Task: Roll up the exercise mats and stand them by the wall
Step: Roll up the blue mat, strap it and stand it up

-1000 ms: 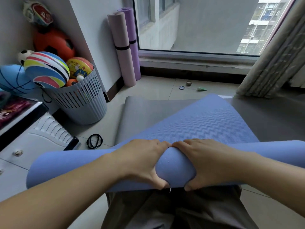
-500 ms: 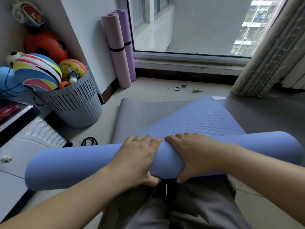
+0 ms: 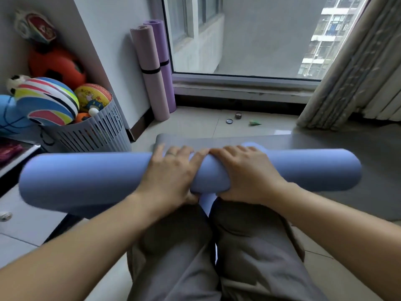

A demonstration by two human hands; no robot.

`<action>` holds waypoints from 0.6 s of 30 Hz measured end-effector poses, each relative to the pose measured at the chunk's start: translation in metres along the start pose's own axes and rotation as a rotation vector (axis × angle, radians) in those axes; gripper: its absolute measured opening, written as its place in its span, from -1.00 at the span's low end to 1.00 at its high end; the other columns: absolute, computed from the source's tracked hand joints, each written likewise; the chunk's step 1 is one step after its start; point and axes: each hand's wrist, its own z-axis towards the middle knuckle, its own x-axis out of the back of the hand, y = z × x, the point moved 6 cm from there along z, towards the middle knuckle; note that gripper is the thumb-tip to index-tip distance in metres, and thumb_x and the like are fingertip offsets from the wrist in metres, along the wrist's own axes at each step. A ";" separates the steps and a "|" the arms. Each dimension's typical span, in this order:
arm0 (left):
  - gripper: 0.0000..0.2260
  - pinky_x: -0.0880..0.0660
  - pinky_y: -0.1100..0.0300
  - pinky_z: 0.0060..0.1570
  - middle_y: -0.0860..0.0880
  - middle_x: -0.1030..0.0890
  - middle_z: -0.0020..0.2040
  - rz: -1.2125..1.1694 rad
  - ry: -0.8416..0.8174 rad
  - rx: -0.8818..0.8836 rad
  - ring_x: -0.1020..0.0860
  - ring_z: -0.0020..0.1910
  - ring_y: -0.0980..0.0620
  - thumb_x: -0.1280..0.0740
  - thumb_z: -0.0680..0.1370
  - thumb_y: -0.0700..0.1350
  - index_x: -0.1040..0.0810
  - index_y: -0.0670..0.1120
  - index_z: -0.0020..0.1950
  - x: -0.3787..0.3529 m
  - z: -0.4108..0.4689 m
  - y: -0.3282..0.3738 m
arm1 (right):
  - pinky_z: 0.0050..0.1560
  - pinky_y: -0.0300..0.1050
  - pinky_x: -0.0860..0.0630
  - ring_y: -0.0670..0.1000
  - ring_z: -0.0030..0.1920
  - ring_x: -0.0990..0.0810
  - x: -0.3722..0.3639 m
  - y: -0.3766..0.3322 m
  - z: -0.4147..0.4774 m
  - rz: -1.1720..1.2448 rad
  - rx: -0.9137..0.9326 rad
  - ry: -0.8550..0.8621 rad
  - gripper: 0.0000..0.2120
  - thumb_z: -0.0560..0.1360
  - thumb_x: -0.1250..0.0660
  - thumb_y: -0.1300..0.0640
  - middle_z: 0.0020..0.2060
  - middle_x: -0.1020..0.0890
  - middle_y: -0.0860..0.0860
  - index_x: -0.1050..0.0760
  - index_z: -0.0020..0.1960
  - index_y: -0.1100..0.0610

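Blue mat (image 3: 86, 179) is rolled into a fat, smooth tube and lies crosswise on the flat grey mat (image 3: 325, 144), just ahead of the knees. Its ends are blurred, and a small blue flap shows past the fingers. Left hand (image 3: 171, 177) and right hand (image 3: 249, 177) sit side by side at mid-roll, fingers wrapped over the top, thumbs tucked under the near side. Pink rolled mat (image 3: 149, 51) and purple rolled mat (image 3: 167, 88) stand upright, touching, against the wall by the window.

Blue mat (image 3: 86, 177) now rolled nearly to its far end vs 1 s ago; both hands moved fwd w/ roll over grey mat (image 3: 325, 144).
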 end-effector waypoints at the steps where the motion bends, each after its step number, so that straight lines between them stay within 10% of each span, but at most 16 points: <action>1: -0.26 -0.45 -0.14 0.06 -0.13 -0.61 -0.01 0.015 0.052 0.017 -0.58 -0.14 -0.18 -0.34 0.18 0.25 -0.49 -0.04 0.30 0.012 0.007 -0.005 | -0.14 0.04 -0.51 0.19 -0.13 -0.61 0.012 0.003 0.008 -0.023 -0.003 0.073 -0.24 0.09 -0.44 -0.21 -0.05 -0.63 0.04 -0.45 0.24 0.06; 9: -0.19 -0.27 0.07 0.24 0.03 -0.43 0.25 -0.044 -0.307 -0.005 -0.47 0.19 -0.05 -0.27 0.34 0.35 -0.08 0.05 0.47 0.023 -0.036 0.028 | -0.08 -0.05 -0.50 -0.01 -0.01 -0.57 0.029 -0.026 -0.021 -0.013 0.102 -0.368 -0.28 0.16 -0.38 -0.36 0.00 -0.56 -0.14 -0.29 0.25 -0.16; 18: -0.30 -0.43 0.11 0.07 0.11 -0.52 0.20 -0.359 -0.543 -0.023 -0.50 0.15 0.03 -0.41 0.30 0.31 -0.26 0.16 0.35 -0.016 -0.048 0.031 | 0.01 -0.08 -0.50 -0.02 0.04 -0.56 -0.015 -0.030 -0.041 0.156 0.063 -0.666 -0.20 0.13 -0.49 -0.35 0.07 -0.60 -0.14 -0.30 0.27 -0.14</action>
